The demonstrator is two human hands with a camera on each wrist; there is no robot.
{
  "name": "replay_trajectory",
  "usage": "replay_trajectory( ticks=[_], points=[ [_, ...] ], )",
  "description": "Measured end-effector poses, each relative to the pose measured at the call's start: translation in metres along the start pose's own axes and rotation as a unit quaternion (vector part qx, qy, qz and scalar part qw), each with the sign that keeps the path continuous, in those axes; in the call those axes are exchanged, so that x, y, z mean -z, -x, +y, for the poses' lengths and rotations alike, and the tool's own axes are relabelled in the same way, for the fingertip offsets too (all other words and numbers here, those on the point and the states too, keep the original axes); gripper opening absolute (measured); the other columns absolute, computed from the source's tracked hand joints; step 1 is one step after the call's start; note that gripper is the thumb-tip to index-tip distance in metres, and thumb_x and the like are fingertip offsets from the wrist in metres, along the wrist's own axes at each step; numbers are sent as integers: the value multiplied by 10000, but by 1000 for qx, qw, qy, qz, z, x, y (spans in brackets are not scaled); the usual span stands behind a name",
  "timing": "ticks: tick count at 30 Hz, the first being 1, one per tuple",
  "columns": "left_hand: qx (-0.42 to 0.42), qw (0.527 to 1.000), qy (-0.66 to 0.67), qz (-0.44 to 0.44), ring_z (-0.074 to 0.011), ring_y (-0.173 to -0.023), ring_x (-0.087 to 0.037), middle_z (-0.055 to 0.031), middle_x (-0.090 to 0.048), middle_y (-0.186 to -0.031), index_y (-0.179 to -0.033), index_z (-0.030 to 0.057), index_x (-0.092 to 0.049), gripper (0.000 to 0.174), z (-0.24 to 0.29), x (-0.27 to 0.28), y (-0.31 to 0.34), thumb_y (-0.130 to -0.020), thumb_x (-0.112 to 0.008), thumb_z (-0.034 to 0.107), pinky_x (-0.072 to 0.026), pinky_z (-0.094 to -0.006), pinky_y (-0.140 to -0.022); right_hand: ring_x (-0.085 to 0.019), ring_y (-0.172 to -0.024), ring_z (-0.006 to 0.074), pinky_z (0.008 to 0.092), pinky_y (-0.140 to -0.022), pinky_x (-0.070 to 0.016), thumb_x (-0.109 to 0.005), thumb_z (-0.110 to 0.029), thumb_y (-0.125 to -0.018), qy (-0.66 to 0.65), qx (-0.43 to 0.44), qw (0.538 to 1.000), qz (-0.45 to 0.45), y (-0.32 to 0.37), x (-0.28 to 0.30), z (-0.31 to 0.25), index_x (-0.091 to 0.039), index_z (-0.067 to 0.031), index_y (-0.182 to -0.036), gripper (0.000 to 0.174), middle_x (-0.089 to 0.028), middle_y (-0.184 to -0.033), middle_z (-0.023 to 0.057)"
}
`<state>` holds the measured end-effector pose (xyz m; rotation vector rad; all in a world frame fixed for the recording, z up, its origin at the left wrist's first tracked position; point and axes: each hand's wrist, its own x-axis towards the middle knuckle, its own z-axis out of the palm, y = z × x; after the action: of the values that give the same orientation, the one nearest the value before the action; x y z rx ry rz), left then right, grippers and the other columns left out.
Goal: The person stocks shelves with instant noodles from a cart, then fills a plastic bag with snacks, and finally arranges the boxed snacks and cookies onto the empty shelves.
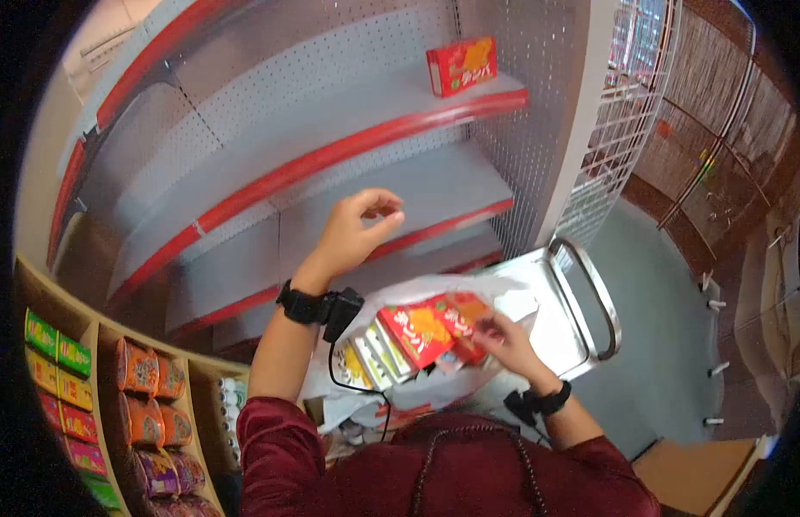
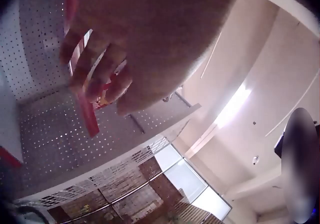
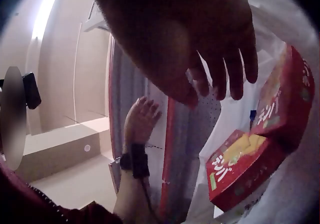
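Observation:
My left hand point(image 1: 357, 228) is raised in front of the shelves, its fingers loosely bent and nothing in them. Lower down, my right hand point(image 1: 508, 345) hovers over a white plastic bag point(image 1: 331, 409), fingers relaxed and apart. Inside the bag lie red snack boxes with orange pictures; one red box point(image 1: 415, 334) rests near the middle and another red box point(image 1: 459, 314) is close by my right fingers. In the right wrist view, a gap shows between those fingers point(image 3: 235, 79) and the red box point(image 3: 242, 164). Beside them are several white-and-yellow boxes point(image 1: 374, 358).
One red box point(image 1: 463, 66) stands at the right end of the upper grey shelf point(image 1: 331, 112), against a perforated side panel. A metal cart point(image 1: 551, 319) with a curved handle point(image 1: 603, 302) sits under the bag. Wooden racks of packaged snacks point(image 1: 146, 418) line the lower left.

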<state>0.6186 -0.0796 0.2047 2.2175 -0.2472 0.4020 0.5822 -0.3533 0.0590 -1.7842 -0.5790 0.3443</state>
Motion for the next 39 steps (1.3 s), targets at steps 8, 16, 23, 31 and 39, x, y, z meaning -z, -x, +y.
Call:
replay_trajectory(
  ticks=[8,16,23,31,39],
  points=[
    [63,987,-56,-137,-270,-840,-590,-143,-613,-913,-957,39,-603,276,-1,-8,153,-759,-624,230,-450,-341,-750,-561,-913,229,315,-788,-449,-622,-135,-759,93,34,987,129,2,-9,13,-502,10,-1073,366,-566,-1010,135],
    [76,967,-169,-175,-278,-1011,-517,-114,-551,-1105,-1051,110,-576,367,-23,-43,222,-743,-607,308,-380,-405,-829,-409,-1125,366,384,-925,-377,-741,-175,-582,292,62,953,53,11,-45,14,-427,-37,-1179,688,-360,-1264,198],
    [44,980,-188,-55,-315,-1125,-426,-149,-451,-1230,-1119,74,-535,443,-37,-65,223,-747,-609,302,-330,-412,-925,-362,-1157,416,492,-975,-288,-686,-113,-584,364,144,920,-1,-7,-87,20,-375,-147,-1277,760,-381,-1262,211],
    [122,973,-192,-51,-281,-1157,-412,-159,-428,-1261,-1124,65,-538,462,-41,-73,218,-758,-600,340,-271,-469,-956,-457,-1092,313,470,-960,-304,-684,-117,-588,340,188,921,33,3,-85,13,-477,-171,-1206,654,-486,-1158,177],
    [173,983,11,61,-270,-950,-569,-161,-583,-1036,-1202,37,-423,622,-14,-70,209,-719,-669,340,-426,-365,-819,-542,-950,301,377,-828,-435,-708,-157,-613,265,288,919,48,17,-93,-4,-555,-196,-1128,539,-529,-1106,143]
  ],
)
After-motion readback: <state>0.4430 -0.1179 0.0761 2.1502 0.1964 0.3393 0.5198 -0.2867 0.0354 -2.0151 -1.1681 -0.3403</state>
